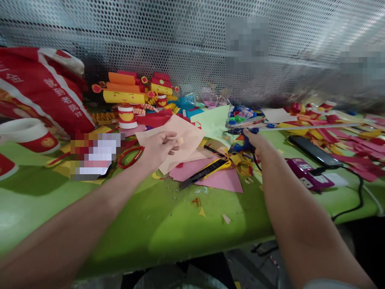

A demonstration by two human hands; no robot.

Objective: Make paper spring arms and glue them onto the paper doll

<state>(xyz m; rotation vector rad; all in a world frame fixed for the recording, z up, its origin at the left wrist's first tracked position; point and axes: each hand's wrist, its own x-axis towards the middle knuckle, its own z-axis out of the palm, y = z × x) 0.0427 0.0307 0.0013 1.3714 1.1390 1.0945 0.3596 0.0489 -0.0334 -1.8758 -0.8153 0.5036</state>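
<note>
Behind your work stands a grey mesh wall, with two patches of it blurred out, and below it your green table runs past both sides of the view. The red bag at the left is cut off by the edge. Strips of coloured paper heap up at the right, too tangled to tell apart. In the middle, your peach paper partly covers a pink sheet, beside a light green sheet. Two paper figures stand behind, near a white and red cup; a second cup is cut off. A yellow and black cutter lies across the pink sheet. Your left hand is above the peach paper, thumb and fingers pinching a small pale piece whose shape is hard to make out. Your right hand has its fingers closed round a dark blue glue gun, half hidden by them, nose pointing left over the light green sheet. The phone is pixelated, and your left forearm partly hides the red scissors.
</note>
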